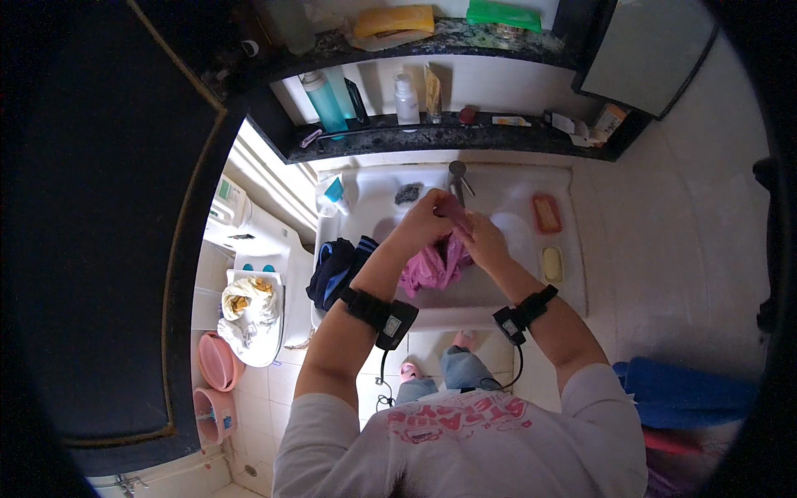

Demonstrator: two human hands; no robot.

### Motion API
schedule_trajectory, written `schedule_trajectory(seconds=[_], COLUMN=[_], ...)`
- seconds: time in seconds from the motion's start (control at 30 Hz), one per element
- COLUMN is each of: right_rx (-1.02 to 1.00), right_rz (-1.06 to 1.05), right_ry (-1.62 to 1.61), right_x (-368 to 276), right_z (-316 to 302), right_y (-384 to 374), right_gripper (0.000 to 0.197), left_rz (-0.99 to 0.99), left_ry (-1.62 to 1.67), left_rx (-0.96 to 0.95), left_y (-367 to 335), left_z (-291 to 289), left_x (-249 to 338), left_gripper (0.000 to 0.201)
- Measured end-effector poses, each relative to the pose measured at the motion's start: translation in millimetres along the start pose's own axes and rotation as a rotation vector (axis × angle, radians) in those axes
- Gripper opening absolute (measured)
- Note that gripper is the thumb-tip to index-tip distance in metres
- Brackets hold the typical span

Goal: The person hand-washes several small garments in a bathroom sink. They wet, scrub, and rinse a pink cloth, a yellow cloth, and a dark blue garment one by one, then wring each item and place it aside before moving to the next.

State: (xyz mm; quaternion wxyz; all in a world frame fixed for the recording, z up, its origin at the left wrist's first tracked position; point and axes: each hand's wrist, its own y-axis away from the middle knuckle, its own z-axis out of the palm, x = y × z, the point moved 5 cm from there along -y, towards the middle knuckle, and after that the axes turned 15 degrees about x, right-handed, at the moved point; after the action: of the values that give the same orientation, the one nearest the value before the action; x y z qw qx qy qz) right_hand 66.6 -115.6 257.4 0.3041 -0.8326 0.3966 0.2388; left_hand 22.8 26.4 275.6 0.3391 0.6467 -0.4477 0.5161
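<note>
Over the white sink (531,286) I hold up a wet-looking pink-purple cloth (432,270), its lower part hanging bunched above or in the basin. My left hand (427,217) is closed on the cloth's upper end, fingers curled round it. Close beside it, my right hand (486,241) grips the same cloth, its fingertips partly hidden by the fabric. The grey tap (457,173) stands just behind both hands. Dark blue clothing (336,270) lies heaped on the sink's left rim, near my left forearm. What kind of garment the pink cloth is, I cannot tell.
A soap bar (551,264) and a red dish (546,213) sit on the right rim. At the back left are a scrubber (408,193) and a tube (335,191). Bottles line the dark shelf (374,141). White clothes (249,311) lie left, above pink basins (220,361).
</note>
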Motion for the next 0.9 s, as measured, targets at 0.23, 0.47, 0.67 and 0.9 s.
schedule_trajectory(seconds=[0.23,0.47,0.67,0.9], right_rx=[0.122,0.259,-0.161,-0.219], right_rz=[-0.004,0.070,0.427,0.279], right_ry=[-0.104,0.120,0.038,0.168], right_x=[-12.4,12.5,88.8,87.4], right_z=[-50.8,-70.5,-58.4,-73.7], right_y=[-18.6,-29.4,-28.0,-37.6], right_gripper=[0.041,0.032,0.037,0.050], left_rz=[0.198,-0.529,-0.215,0.074], left_ry=[-0.886,-0.761,0.247,-0.646], left_rx=[0.498,0.325,0.167,-0.013], left_y=[28.2,48.8,6.6,-4.7], left_z=[-32.0,-41.8,-65.6,-83.8], left_x=[-70.7,-179.7,-126.7,-20.1], left_gripper=[0.046,0.046,0.035,0.068])
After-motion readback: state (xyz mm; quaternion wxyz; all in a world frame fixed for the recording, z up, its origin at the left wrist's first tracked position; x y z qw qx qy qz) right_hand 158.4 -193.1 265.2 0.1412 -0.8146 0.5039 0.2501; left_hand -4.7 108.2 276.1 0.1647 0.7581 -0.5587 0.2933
